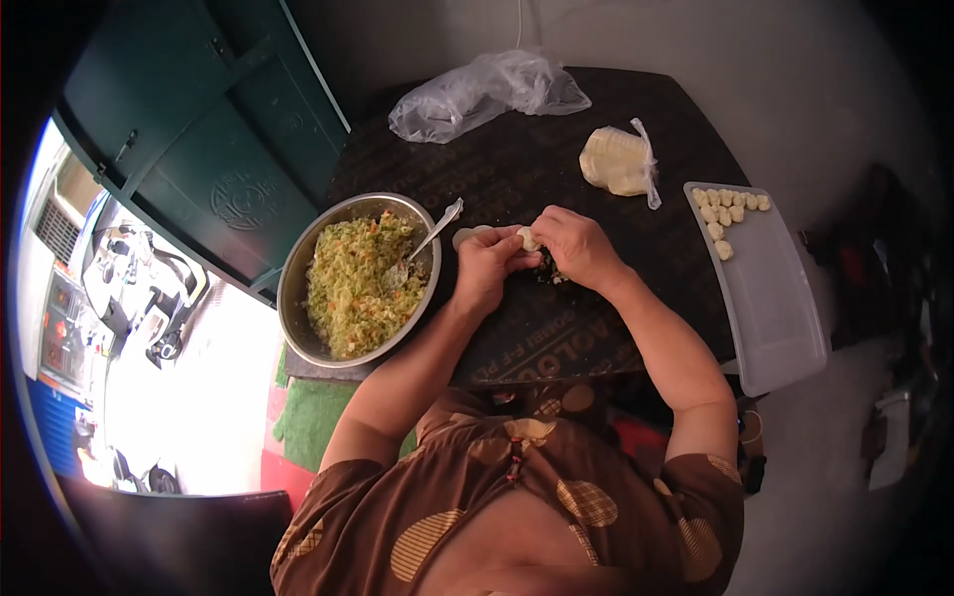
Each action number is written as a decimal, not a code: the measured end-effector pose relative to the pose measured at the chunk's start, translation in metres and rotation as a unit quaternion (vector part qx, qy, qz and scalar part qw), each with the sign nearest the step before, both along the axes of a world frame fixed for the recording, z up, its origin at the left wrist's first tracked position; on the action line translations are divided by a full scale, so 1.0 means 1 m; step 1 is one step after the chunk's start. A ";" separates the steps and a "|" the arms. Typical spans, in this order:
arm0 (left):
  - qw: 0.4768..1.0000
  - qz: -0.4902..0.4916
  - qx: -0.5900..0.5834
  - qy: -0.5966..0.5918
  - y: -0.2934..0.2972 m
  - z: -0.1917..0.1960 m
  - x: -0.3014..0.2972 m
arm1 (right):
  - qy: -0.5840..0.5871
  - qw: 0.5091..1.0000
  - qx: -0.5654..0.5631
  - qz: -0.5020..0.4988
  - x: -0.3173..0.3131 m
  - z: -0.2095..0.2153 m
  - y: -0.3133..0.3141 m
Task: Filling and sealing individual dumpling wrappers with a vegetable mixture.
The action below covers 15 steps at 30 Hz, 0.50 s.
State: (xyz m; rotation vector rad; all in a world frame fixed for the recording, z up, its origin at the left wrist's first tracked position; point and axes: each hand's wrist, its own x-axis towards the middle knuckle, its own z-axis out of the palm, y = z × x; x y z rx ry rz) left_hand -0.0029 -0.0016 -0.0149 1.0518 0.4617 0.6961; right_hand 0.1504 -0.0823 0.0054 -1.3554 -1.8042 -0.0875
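Person works a small dough piece (528, 237) btwn both hands, just above the dark table (447, 169), right of the steel bowl (286, 288). L hand (484, 263): thumb & fingertips curled in, gripping the piece from its side. R hand (576, 243): thumb & forefinger pinching the opposite side, other fingers bent close together, not spread. Exact fingertip contact partly hidden, can't tell how hard either presses.

Step looks like shaping/sealing. To do it well: L hand should cradle lightly so the dough isn't squashed, R hand should pinch in small, even bites w/ no gaps; edge best free of filling (358, 283), else seam prob won't stick. Too much pressure could tear it, esp. if the skin is thin.

Looks: piece is pale cream, small, roundish, smooth where visible; rest covered by fingers, so can't tell if seam is closed. Similar colour to the finished-looking dumplings (730, 207), small rounded lumps grouped at the far end of the pale tray (770, 308), R side. Filling is finely chopped, yellow-green w/ orange bits, spoon (437, 226) resting in it
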 end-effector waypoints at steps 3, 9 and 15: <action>1.000 -0.011 -0.006 -0.007 0.000 0.004 -0.003 | -0.058 0.998 0.030 -0.001 0.000 0.000 -0.002; 0.999 0.005 -0.021 -0.032 0.002 -0.002 0.003 | -0.044 0.999 0.025 -0.012 0.000 0.003 -0.003; 0.999 0.027 0.025 -0.020 -0.001 0.004 0.003 | 0.049 0.999 0.015 0.000 -0.001 0.000 0.000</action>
